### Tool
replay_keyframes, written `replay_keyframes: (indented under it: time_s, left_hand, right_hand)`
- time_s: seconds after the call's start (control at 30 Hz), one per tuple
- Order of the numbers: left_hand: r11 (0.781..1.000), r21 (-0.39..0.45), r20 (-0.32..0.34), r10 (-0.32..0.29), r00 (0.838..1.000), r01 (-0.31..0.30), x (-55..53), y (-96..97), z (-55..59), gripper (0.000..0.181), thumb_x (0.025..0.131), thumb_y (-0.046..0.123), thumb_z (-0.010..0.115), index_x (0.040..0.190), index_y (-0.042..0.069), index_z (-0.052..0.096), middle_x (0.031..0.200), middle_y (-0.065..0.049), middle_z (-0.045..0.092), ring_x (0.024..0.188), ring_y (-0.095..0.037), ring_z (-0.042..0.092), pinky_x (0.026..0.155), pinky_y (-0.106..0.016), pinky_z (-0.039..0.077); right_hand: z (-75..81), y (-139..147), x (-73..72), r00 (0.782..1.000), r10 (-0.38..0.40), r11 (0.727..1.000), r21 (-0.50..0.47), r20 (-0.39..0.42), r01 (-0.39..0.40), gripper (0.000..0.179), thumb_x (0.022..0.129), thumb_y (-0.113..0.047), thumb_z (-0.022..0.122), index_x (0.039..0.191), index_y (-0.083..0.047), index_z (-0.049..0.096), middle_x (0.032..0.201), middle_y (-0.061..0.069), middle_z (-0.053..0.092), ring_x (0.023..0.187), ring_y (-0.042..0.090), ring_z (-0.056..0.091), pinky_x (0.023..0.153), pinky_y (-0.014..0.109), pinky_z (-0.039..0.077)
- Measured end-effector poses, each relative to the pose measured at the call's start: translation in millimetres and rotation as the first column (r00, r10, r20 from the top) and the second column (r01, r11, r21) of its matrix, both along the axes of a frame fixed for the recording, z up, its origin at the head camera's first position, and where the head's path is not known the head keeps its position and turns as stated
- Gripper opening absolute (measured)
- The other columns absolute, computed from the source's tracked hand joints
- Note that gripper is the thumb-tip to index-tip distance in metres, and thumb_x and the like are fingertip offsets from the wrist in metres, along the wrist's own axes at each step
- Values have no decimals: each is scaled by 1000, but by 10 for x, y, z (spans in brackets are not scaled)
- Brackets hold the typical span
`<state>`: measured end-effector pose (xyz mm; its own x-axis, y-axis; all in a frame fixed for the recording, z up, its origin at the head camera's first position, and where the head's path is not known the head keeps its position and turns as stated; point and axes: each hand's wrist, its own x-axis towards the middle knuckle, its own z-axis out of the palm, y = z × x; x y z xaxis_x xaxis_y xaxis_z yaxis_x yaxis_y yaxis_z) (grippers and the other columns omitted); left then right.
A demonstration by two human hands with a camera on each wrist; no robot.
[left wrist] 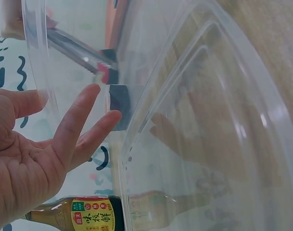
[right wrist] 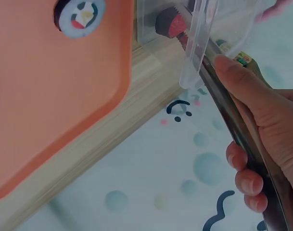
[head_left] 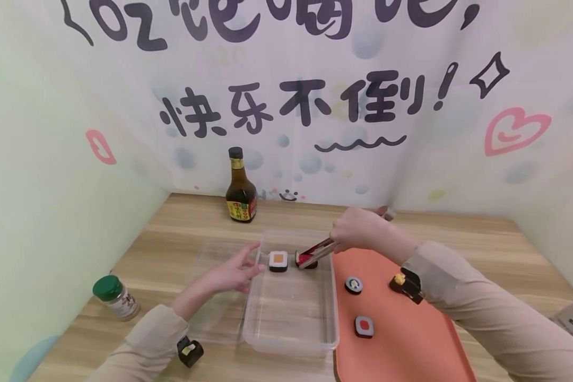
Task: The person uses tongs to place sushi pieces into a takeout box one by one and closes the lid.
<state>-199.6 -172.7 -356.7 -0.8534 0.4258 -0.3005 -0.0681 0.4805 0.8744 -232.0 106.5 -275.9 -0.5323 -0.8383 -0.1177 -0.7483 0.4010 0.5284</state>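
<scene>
My right hand (head_left: 360, 231) grips metal tongs (head_left: 321, 252). Their tips are at a dark sushi piece with a red face (right wrist: 171, 24), inside the far right part of a clear plastic container (head_left: 291, 346). Whether the piece touches the container's bottom I cannot tell. Beside it in the container sits a square sushi piece with an orange centre (head_left: 278, 260). At the container's left wall is my left hand (head_left: 230, 273), its fingers extended and spread near the rim. In the left wrist view, the thumb (left wrist: 33, 102) is close to the rim.
An orange tray (head_left: 391, 339) to the right bears several sushi pieces, one with a red centre (head_left: 364, 326). A clear lid (head_left: 210, 323) lies left of the container. A sauce bottle (head_left: 241, 193), a green-capped jar (head_left: 116, 297) and a dark sushi piece (head_left: 190, 353) stand on the table.
</scene>
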Motion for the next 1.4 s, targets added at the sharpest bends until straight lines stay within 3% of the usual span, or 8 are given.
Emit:
replay_keyframes:
  time_s: [0.2, 0.37, 0.53, 0.73, 0.87, 1.0, 1.1, 1.4]
  left_hand:
    - [1000, 9, 9, -7, 1000, 7, 22, 32, -19, 64, 95, 20, 48, 146, 10, 10, 134, -34, 36, 109, -42, 52, 71, -36, 58]
    - [1000, -1, 2, -14, 1000, 14, 21, 34, -22, 65, 95, 21, 47, 146, 10, 10, 134, -35, 36, 112, -43, 50, 71, -36, 58]
    - [999, 1, 1, -35, 999, 35, 11, 46, -31, 65, 95, 21, 47, 146, 9, 8, 134, -36, 34, 113, -45, 49, 72, -37, 58]
    - [1000, -2, 7, -29, 1000, 29, 5, 44, -25, 65, 95, 21, 47, 146, 9, 7, 135, -37, 32, 109, -43, 53, 72, -37, 58]
    - [999, -3, 13, -36, 999, 36, 2, 27, -16, 66, 95, 22, 47, 146, 8, 6, 136, -38, 29, 110, -44, 52, 74, -37, 58]
    - [1000, -20, 21, -23, 1000, 23, -7, 11, -1, 66, 95, 23, 47, 146, 10, 8, 137, -37, 29, 108, -43, 53, 74, -37, 58]
    - [999, -36, 25, -10, 1000, 11, -10, -5, 15, 66, 95, 24, 48, 146, 12, 9, 137, -37, 29, 107, -42, 55, 74, -36, 58]
    - [999, -17, 25, -38, 999, 38, -27, -5, 3, 66, 96, 23, 47, 146, 8, 6, 136, -39, 27, 115, -47, 47, 74, -37, 58]
  right_hand:
    - [-57, -14, 27, 1000, -18, 999, 30, 7, 18, 44, 79, -35, 65, 50, -19, 36, 48, -8, 27, 46, 7, 20, 41, 19, 17]
    - [-88, 92, 22, 1000, -5, 999, -33, -27, 4, 40, 78, -48, 64, 56, -18, 51, 47, -8, 41, 42, 5, 29, 37, 19, 27]
    - [-157, 414, 4, 998, 34, 979, -201, -56, -45, 40, 77, -56, 61, 82, -16, 62, 54, -5, 54, 39, 8, 42, 34, 21, 34]
    - [-344, 986, 35, 966, 127, 860, -460, -225, -220, 56, 88, -62, 37, 103, -16, 64, 57, -4, 58, 38, 6, 29, 36, 15, 16]
    - [-476, 1330, 122, 926, 161, 780, -531, -340, -331, 59, 92, -59, 29, 103, -13, 65, 56, -1, 54, 37, 7, 23, 37, 16, 12]
    - [-606, 1590, 227, 900, 177, 736, -554, -398, -390, 56, 93, -56, 33, 98, -11, 67, 56, -1, 49, 36, 8, 29, 33, 18, 17]
    - [-698, 1713, 300, 897, 194, 734, -547, -398, -402, 55, 93, -55, 35, 96, -11, 68, 55, -3, 48, 36, 6, 33, 32, 16, 18]
    - [-882, 1804, 442, 908, 217, 817, -441, -359, -370, 52, 94, -56, 30, 96, -17, 65, 53, -6, 47, 34, 6, 25, 32, 15, 16]
